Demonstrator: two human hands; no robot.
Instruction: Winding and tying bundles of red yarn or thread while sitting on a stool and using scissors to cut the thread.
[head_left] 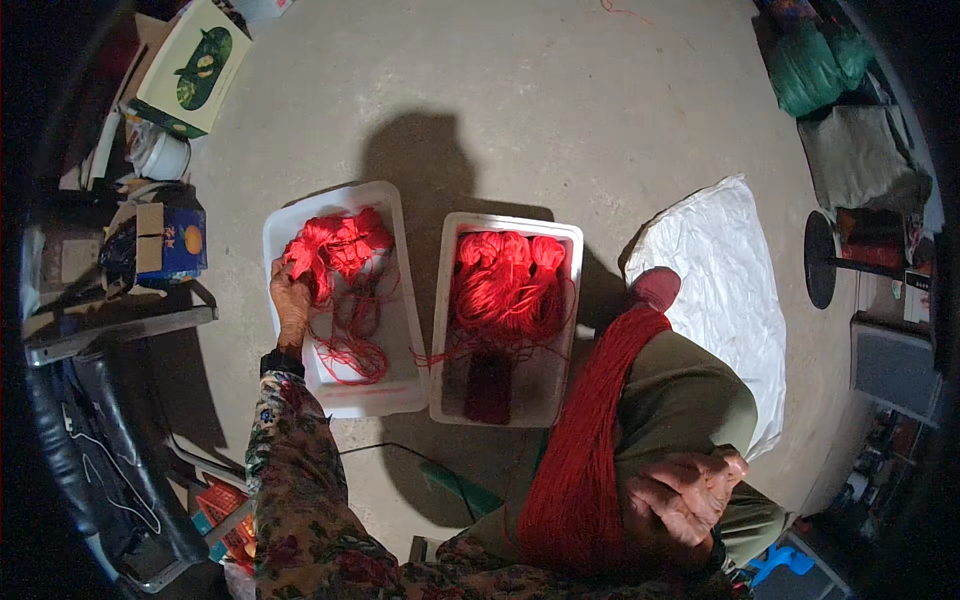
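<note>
A bunch of red thread (345, 245) lies at the far end of the left white tray (385, 395), loose strands trailing toward the near end. The left hand (290, 300) reaches over the tray's side and appears to pinch the bunch's left edge, so the step in hand looks like gripping or sorting this thread. Lifting it would call for a firm hold and for easing the trailing loops free without a snag. Just beside it, a right white tray (578, 260) holds red skeins (510, 285). A long red hank (590, 440) drapes over the person's leg (695, 390); near it the right hand (685, 495) is curled, and whether it holds strands cannot be told. Beyond the knee lies a white sheet (715, 260).
</note>
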